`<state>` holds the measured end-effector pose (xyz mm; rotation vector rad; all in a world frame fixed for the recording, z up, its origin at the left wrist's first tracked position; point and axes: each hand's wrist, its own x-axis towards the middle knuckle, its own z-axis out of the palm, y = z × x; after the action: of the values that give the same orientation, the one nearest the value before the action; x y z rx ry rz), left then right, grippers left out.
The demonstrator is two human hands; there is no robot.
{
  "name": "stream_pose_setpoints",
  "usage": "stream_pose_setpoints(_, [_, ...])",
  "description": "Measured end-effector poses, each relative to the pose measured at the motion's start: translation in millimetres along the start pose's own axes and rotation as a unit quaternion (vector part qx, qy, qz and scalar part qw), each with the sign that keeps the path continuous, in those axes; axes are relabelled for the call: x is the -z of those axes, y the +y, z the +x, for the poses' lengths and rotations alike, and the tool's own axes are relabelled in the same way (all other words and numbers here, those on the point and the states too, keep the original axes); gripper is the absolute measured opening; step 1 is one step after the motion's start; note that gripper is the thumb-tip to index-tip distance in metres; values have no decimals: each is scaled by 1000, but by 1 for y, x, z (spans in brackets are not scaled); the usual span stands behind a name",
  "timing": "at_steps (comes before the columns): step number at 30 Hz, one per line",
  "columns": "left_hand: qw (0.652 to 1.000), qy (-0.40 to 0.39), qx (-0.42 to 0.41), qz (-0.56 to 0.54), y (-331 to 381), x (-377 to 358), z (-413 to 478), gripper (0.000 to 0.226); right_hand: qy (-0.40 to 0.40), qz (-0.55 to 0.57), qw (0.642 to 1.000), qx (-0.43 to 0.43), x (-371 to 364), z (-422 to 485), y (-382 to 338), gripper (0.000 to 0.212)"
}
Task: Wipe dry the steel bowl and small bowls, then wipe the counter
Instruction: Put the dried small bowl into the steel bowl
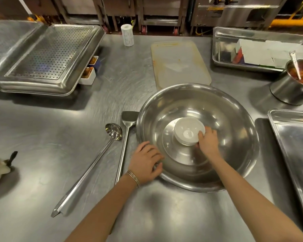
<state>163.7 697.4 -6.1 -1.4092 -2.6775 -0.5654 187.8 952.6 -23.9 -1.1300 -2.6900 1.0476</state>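
Left hand point(146, 162) fingers curled over steel bowl point(234, 119) near rim, right hand point(208, 143) fingers pinching small white bowls point(188, 131) stacked at its centre

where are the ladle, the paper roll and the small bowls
ladle point(113, 131) head view, on its cup
paper roll point(127, 34) head view, on its side
small bowls point(187, 131) head view, inside the top bowl
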Motion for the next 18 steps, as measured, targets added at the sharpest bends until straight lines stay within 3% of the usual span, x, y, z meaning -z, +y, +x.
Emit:
stream_pose_setpoints(5, [999,-42,-4,22,-1,8,0,37,-17,-72,997,13,14,-13,-10,46])
stream_pose_setpoints(8, [998,-53,-3,37,-1,18,-2,41,-13,-111,992,64,27,-41,-20,53])
stream_pose_setpoints(12, [998,-25,3,64,-7,43,-5,50,47,-206,961,181,36,-90,-40,54])
stream_pose_setpoints(18, [997,10,4,79,-34,84,-30,58,132,-222,932,256,5,-169,-86,56])
